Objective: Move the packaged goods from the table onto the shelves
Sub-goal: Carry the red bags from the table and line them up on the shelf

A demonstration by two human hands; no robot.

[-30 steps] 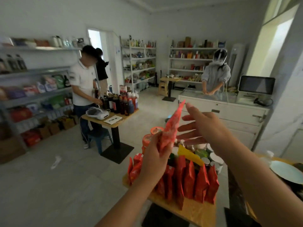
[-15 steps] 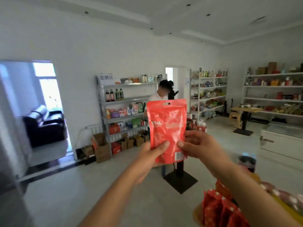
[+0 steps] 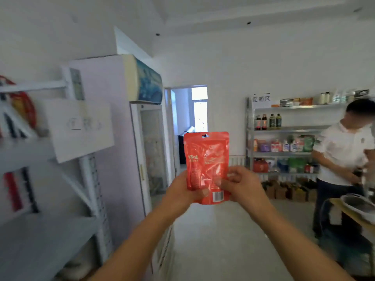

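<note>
"Red glossy plastic pouch [image 3: 206,159], where does it sit against the fingers?"

"Upright in the air, held by its lower part. The left hand [image 3: 182,191] grips the lower left edge, with its thumb [image 3: 203,192] pressed flat on the side facing the camera, near the bottom. The right hand [image 3: 241,185] pinches the lower right edge: its thumb lies on that same face and the other fingers [image 3: 233,175] are curled at the side. The two thumbs nearly meet."

"And the top of it?"

"Free. A small hang hole [image 3: 204,136] shows in the sealed upper strip, and no finger is near it."

"Any writing?"

"A white barcode label [image 3: 218,196] sits at the bottom, just below the right thumb. There are pale characters down the left side [image 3: 192,157], too blurred to read."

"Beyond the hands?"

"To the left is a tall pale display cooler with a glass door [image 3: 150,149] and a blue printed header. Nearer on that side stands a white metal rack [image 3: 89,179] with a white paper sign [image 3: 81,126], its marks smeared by blur. To the right a grey steel shelf unit [image 3: 284,130] stands against the far wall, well apart from the pouch — dark bottles [image 3: 267,121] on one level, coloured packs below. A paper sign on its top corner [image 3: 261,98] reads 促销区. A person in a white polo shirt [image 3: 345,151] stands in front of that unit."
</note>
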